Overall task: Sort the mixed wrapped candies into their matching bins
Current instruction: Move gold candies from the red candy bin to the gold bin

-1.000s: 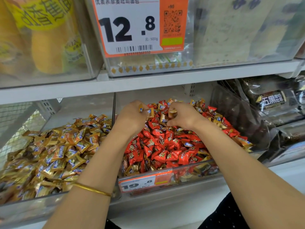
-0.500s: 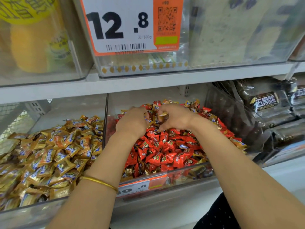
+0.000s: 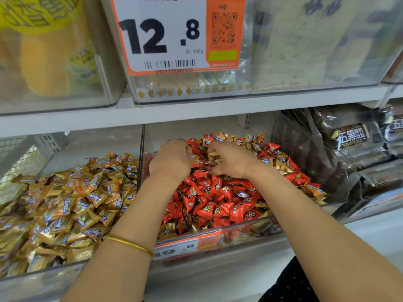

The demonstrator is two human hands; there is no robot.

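Red wrapped candies (image 3: 209,203) heaped, gold candies (image 3: 282,167) scattered among them.

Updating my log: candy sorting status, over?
Left hand buried in middle bin, grip hidden. Right hand pinching gold candy. Gold strays amid red candies. No obstruction seen.

Clear plastic bin on the L (image 3: 43,284) is heaped w/ gold foil-wrapped candies (image 3: 72,205) bearing blue & orange labels, all one kind, lying every which way. Clear plastic bin in the middle (image 3: 250,232) holds a mound of red wrapped candies (image 3: 209,199) w/ a yellow print, but it's mixed: stray gold-wrapped pieces (image 3: 281,164) sit along the back & R slope, a few more low at the front wall. One gold piece (image 3: 214,154) is pinched under the right hand (image 3: 233,162), atop the mound.
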